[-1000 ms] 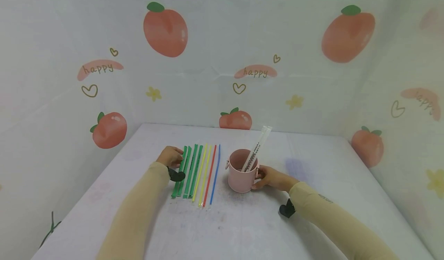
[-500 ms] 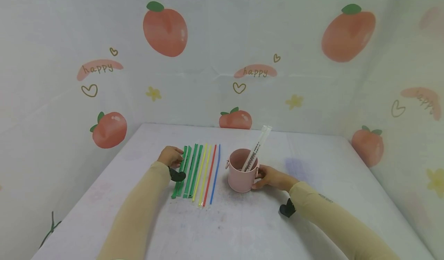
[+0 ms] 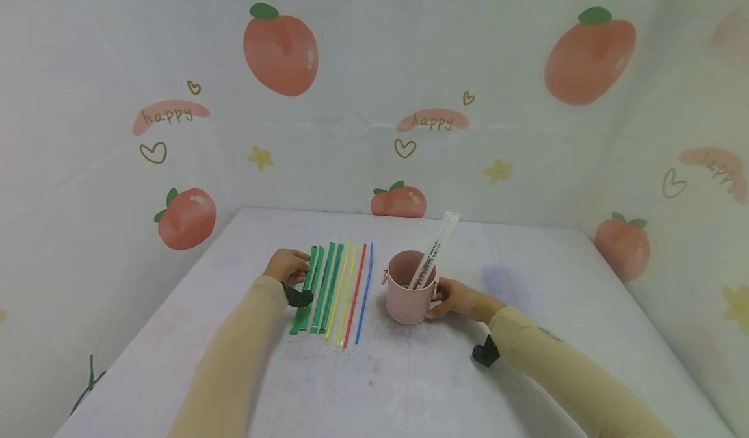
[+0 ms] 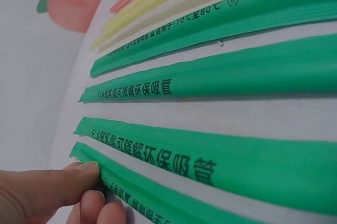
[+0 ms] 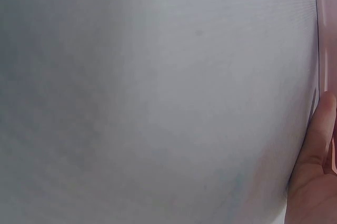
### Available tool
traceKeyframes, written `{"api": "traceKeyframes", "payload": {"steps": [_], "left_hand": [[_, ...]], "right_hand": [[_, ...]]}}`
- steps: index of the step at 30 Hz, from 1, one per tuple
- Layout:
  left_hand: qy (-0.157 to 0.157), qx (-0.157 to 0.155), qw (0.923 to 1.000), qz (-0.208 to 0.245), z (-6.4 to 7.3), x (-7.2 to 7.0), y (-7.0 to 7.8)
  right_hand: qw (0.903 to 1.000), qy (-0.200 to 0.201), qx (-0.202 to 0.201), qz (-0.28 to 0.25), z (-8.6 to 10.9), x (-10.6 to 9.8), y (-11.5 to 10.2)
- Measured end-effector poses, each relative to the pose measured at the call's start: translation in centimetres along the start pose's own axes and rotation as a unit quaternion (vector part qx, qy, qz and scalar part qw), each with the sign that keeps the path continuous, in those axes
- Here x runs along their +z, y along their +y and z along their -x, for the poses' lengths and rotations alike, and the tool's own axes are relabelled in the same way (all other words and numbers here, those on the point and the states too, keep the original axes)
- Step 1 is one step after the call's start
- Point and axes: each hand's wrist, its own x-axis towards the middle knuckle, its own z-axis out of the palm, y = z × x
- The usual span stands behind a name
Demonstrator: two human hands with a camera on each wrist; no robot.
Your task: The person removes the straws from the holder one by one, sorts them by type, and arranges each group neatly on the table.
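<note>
My left hand [image 3: 288, 266] is at the far end of the leftmost green-wrapped straw [image 4: 134, 186]. In the left wrist view its thumb [image 4: 87, 174] presses on that straw's edge in a pinch, with the other fingers curled below. Several green-wrapped straws lie side by side on the table. A pink bucket [image 3: 405, 305] with small side handles stands upright to their right, with white-wrapped straws [image 3: 434, 249] leaning in it. My right hand [image 3: 465, 300] grips the bucket's right side, thumb at the front; its other fingers are partly hidden.
Two yellow straws [image 3: 346, 295], a red straw [image 3: 354, 295] and a blue straw [image 3: 364, 295] lie between the green ones and the bucket. White cloth covers the table [image 3: 421, 386]. Behind it hangs a printed backdrop [image 3: 351, 158].
</note>
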Motion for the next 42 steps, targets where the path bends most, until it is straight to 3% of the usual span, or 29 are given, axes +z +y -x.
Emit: {"api": "traceKeyframes", "payload": {"steps": [28,42], "left_hand": [[-0.014,-0.003,0.9977,0.066,0.7,-0.3,-0.3],[-0.040,-0.006,0.9971,0.064,1.3,-0.8,1.0]], "right_hand": [[1.0000,-0.003,-0.007,-0.004,0.1,0.0,0.0],[0.9998,-0.011,-0.017,-0.008,0.1,-0.1,0.2]]}}
